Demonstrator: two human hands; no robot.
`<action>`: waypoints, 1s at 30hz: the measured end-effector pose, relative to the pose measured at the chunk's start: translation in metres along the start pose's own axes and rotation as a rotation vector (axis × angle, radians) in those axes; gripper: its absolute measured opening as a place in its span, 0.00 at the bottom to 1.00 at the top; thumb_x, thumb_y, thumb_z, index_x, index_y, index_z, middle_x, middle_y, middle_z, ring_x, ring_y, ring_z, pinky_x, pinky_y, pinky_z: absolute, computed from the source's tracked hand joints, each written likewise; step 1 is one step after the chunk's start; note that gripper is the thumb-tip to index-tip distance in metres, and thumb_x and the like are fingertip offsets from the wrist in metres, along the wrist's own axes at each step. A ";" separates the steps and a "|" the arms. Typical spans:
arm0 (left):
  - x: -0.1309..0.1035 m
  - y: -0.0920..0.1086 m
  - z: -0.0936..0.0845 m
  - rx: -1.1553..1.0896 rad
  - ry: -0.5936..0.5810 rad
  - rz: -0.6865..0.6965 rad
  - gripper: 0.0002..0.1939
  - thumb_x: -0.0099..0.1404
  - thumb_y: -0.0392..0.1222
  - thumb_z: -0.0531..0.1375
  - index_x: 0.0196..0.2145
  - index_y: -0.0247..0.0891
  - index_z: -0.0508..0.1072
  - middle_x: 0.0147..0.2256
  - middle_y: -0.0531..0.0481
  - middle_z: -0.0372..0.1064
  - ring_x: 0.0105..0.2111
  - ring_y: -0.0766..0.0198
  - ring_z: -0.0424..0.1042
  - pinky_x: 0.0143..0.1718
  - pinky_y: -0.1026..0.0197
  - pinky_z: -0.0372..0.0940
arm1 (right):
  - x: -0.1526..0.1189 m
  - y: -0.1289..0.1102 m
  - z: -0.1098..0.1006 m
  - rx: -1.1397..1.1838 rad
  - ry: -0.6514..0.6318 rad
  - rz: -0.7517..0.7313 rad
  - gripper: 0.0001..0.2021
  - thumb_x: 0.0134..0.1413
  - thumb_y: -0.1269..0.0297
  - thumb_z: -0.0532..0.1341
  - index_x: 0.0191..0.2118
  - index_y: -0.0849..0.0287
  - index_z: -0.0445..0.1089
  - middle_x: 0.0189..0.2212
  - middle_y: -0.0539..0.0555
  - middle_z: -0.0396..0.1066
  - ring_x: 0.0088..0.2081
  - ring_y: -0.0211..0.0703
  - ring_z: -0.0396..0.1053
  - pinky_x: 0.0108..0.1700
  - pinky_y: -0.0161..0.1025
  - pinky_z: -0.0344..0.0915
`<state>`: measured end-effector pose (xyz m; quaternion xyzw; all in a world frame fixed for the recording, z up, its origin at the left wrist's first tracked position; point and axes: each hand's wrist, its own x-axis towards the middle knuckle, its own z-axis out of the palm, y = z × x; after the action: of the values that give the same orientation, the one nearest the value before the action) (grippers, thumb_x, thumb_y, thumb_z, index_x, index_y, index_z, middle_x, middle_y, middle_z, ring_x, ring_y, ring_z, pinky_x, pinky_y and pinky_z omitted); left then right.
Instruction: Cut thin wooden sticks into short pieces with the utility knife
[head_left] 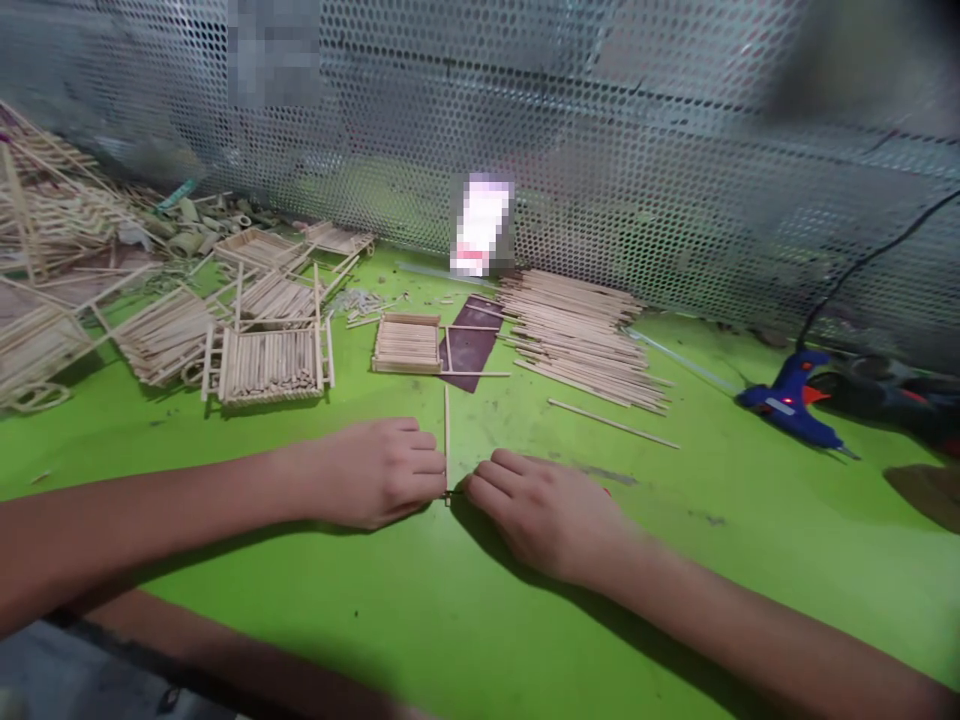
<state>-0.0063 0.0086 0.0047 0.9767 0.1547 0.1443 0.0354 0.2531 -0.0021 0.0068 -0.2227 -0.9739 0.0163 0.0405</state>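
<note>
My left hand (386,475) is closed, its fingertips against the lower end of a thin wooden stick (448,425) that points away from me on the green table. My right hand (544,510) is closed just to the right of it. A thin dark tip (453,493) pokes out from its fingers across the stick's near end, and a speck of red shows behind the hand; most of this tool is hidden, so its kind is unclear. Just beyond the hands sits a small stick-built tray (407,345) with longer sticks extending from its right side.
A pile of loose sticks (577,335) lies beyond my right hand, with a single stick (615,424) nearer. A blue glue gun (795,405) with a cord rests at right. Several stick-built pieces (270,365) crowd the left. A perforated metal panel (600,170) stands behind.
</note>
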 end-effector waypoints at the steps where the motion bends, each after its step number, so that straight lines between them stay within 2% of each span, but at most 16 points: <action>1: -0.001 0.000 0.000 -0.002 0.002 -0.009 0.10 0.73 0.32 0.58 0.32 0.37 0.68 0.29 0.52 0.68 0.30 0.62 0.63 0.35 0.54 0.56 | 0.001 0.000 0.001 -0.006 0.001 0.000 0.06 0.65 0.75 0.57 0.40 0.58 0.69 0.31 0.52 0.68 0.35 0.44 0.62 0.35 0.40 0.56; 4: -0.003 0.002 0.001 0.005 0.020 -0.031 0.10 0.74 0.33 0.56 0.32 0.37 0.68 0.30 0.52 0.68 0.31 0.62 0.64 0.36 0.55 0.57 | 0.000 0.000 0.002 -0.019 0.025 -0.015 0.05 0.67 0.73 0.56 0.40 0.59 0.68 0.31 0.52 0.68 0.35 0.44 0.62 0.35 0.40 0.56; 8: -0.004 0.002 0.001 0.022 0.017 -0.024 0.10 0.75 0.34 0.55 0.33 0.37 0.69 0.29 0.52 0.68 0.30 0.62 0.64 0.36 0.55 0.58 | -0.002 0.001 0.002 -0.024 0.085 -0.047 0.10 0.74 0.68 0.52 0.41 0.60 0.69 0.32 0.53 0.69 0.34 0.45 0.62 0.37 0.42 0.56; 11: -0.005 0.002 0.000 0.037 0.027 -0.045 0.10 0.76 0.37 0.55 0.35 0.37 0.71 0.31 0.50 0.71 0.31 0.61 0.67 0.39 0.54 0.61 | -0.003 0.001 0.000 0.001 0.108 -0.069 0.12 0.75 0.69 0.49 0.42 0.61 0.70 0.34 0.53 0.70 0.34 0.44 0.62 0.38 0.42 0.57; 13: -0.006 0.002 0.000 0.019 0.061 -0.099 0.10 0.75 0.43 0.56 0.42 0.35 0.74 0.36 0.46 0.75 0.36 0.57 0.71 0.45 0.52 0.64 | -0.003 0.001 -0.001 0.015 0.115 -0.070 0.13 0.75 0.70 0.49 0.44 0.61 0.70 0.34 0.53 0.70 0.35 0.44 0.62 0.38 0.42 0.58; 16: -0.006 0.005 0.003 -0.041 0.107 -0.188 0.25 0.74 0.55 0.58 0.56 0.30 0.72 0.50 0.38 0.77 0.49 0.50 0.75 0.54 0.47 0.67 | -0.004 0.000 0.000 0.023 0.126 -0.065 0.11 0.75 0.70 0.50 0.46 0.61 0.69 0.34 0.53 0.70 0.35 0.45 0.62 0.38 0.42 0.58; 17: -0.005 0.006 0.004 -0.054 0.109 -0.209 0.27 0.73 0.57 0.59 0.58 0.30 0.72 0.53 0.36 0.76 0.52 0.49 0.75 0.55 0.47 0.68 | -0.004 0.000 0.001 0.024 0.131 -0.064 0.10 0.75 0.70 0.51 0.46 0.61 0.69 0.35 0.52 0.70 0.35 0.45 0.62 0.38 0.42 0.58; 19: -0.004 0.009 0.007 -0.056 0.104 -0.239 0.27 0.74 0.57 0.58 0.56 0.30 0.74 0.55 0.36 0.76 0.54 0.49 0.76 0.57 0.47 0.70 | -0.004 0.000 0.003 0.024 0.138 -0.065 0.09 0.74 0.69 0.52 0.46 0.62 0.69 0.35 0.53 0.71 0.35 0.45 0.62 0.38 0.43 0.59; 23: -0.001 0.015 0.009 -0.015 0.116 -0.261 0.20 0.76 0.51 0.56 0.49 0.32 0.79 0.51 0.39 0.80 0.50 0.51 0.79 0.53 0.49 0.74 | -0.002 -0.001 0.005 -0.007 0.141 -0.076 0.09 0.74 0.71 0.52 0.47 0.62 0.69 0.36 0.53 0.72 0.36 0.45 0.63 0.38 0.43 0.58; 30: -0.001 0.018 0.005 0.048 0.098 -0.275 0.20 0.76 0.50 0.55 0.48 0.33 0.80 0.51 0.41 0.80 0.49 0.52 0.81 0.50 0.50 0.76 | -0.003 -0.003 -0.002 -0.037 0.108 -0.075 0.08 0.73 0.72 0.53 0.47 0.62 0.69 0.36 0.53 0.73 0.35 0.45 0.63 0.38 0.43 0.57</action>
<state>-0.0008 -0.0087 0.0020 0.9386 0.2921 0.1820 0.0240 0.2544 -0.0055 0.0083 -0.1875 -0.9781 -0.0151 0.0894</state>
